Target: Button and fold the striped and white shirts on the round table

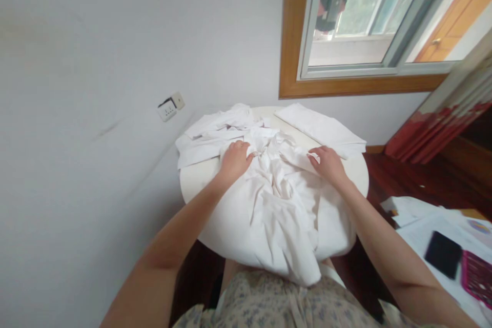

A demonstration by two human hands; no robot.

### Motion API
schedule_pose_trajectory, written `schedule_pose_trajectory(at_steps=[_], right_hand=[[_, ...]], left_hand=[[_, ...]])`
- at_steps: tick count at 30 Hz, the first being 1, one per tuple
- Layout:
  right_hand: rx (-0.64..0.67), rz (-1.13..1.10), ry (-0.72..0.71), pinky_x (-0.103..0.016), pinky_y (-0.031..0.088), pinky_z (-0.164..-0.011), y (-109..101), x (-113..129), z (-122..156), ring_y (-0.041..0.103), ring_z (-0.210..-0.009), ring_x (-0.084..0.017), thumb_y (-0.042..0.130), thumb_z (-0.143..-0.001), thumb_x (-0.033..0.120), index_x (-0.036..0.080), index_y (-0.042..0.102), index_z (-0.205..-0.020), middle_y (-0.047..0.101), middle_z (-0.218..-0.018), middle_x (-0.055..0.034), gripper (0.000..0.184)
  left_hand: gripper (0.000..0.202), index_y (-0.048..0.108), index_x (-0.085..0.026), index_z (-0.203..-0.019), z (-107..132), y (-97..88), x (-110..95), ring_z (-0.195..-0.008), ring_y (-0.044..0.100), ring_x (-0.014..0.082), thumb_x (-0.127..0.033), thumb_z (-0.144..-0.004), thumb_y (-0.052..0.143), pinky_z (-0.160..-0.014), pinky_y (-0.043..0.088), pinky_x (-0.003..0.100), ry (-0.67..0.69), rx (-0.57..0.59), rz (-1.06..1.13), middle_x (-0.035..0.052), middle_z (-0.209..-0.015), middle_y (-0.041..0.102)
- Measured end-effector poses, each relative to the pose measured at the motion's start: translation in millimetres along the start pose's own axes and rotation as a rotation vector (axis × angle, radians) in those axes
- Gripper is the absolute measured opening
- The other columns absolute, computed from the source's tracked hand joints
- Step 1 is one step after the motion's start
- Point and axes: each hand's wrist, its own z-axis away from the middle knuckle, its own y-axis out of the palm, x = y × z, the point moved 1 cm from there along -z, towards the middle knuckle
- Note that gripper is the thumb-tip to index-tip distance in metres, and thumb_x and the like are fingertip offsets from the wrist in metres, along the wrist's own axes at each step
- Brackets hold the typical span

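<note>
A rumpled white garment [274,205] lies across the round cream table [192,182], its lower end hanging over the near edge. My left hand [235,160] is at the garment's left side, with fingers curled and the thumb close to them, gripping its cloth. On the other side, my right hand [328,165] has thumb and fingers closing on the garment's right part. Beyond the left hand is a loosely laid white cloth piece [207,143]. A flat, neatly folded white cloth [323,128] rests behind the right hand.
A wall [96,113] with a power socket [167,110] runs along the left and back. A wood-framed window [357,84] is at the back right, beside a red and cream curtain [418,133]. Papers [415,225], a black phone [444,254] and a pink-edged object [476,274] lie at the right.
</note>
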Motion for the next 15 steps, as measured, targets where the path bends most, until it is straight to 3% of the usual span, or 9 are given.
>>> schedule_pose_trajectory(at_steps=[2,4,7,9,12,15], right_hand=[[0.082,0.119,0.076,-0.038,0.040,-0.092,10.3,-7.6,-10.0,0.055,-0.108,-0.029,0.047,-0.090,0.049,0.014,0.058,-0.121,0.059,-0.115,-0.0182,0.048],[0.201,0.143,0.101,-0.038,0.041,-0.091,22.8,-7.0,-16.4,0.054,-0.111,-0.032,0.048,-0.086,0.060,0.011,0.053,-0.126,0.058,-0.117,-0.0214,0.064],[0.312,0.070,0.128,-0.035,0.043,-0.090,34.8,2.2,-22.6,0.057,-0.110,-0.030,0.043,-0.084,0.069,0.011,0.052,-0.126,0.059,-0.118,-0.0215,0.072],[0.385,-0.026,0.148,-0.032,0.044,-0.088,35.8,9.9,-26.2,0.058,-0.109,-0.028,0.038,-0.085,0.070,0.013,0.054,-0.124,0.060,-0.119,-0.0196,0.071],[0.495,-0.227,0.115,-0.029,0.046,-0.082,31.7,24.3,-29.7,0.062,-0.098,-0.024,0.037,-0.085,0.072,0.018,0.060,-0.115,0.066,-0.108,-0.0140,0.066],[0.633,-0.543,0.077,-0.026,0.046,-0.064,32.5,49.4,-26.2,0.058,-0.065,-0.015,0.042,-0.078,0.077,0.017,0.065,-0.096,0.065,-0.074,-0.0062,0.067]], left_hand=[[0.058,0.050,-0.010,-0.129,-16.5,8.8,10.0,-0.118,0.048,0.0338,-0.045,-0.083,0.059,-0.095,0.040,0.044,-0.137,0.073,-0.187,0.0211,-0.123,0.056],[0.071,0.046,-0.006,-0.132,-25.7,18.6,15.6,-0.117,0.048,0.0368,-0.048,-0.078,0.064,-0.094,0.039,0.047,-0.288,0.193,-0.262,0.0252,-0.123,0.056],[0.050,0.058,-0.007,-0.119,-29.9,25.1,19.1,-0.108,0.057,0.0344,-0.042,-0.083,0.058,-0.088,0.043,0.042,-0.372,0.424,-0.203,0.0238,-0.114,0.062],[0.038,0.065,-0.012,-0.110,-30.0,19.0,20.3,-0.106,0.060,0.0314,-0.039,-0.089,0.048,-0.085,0.046,0.038,-0.321,0.469,-0.139,0.0191,-0.111,0.065],[0.046,0.067,-0.019,-0.108,-29.6,-4.6,16.1,-0.105,0.061,0.0283,-0.047,-0.094,0.033,-0.086,0.046,0.037,-0.238,0.259,0.031,0.0129,-0.108,0.068],[0.058,0.068,-0.017,-0.102,-27.1,-34.2,-6.7,-0.098,0.063,0.0245,-0.057,-0.094,0.026,-0.086,0.048,0.034,-0.123,0.014,0.415,0.0086,-0.097,0.070]])
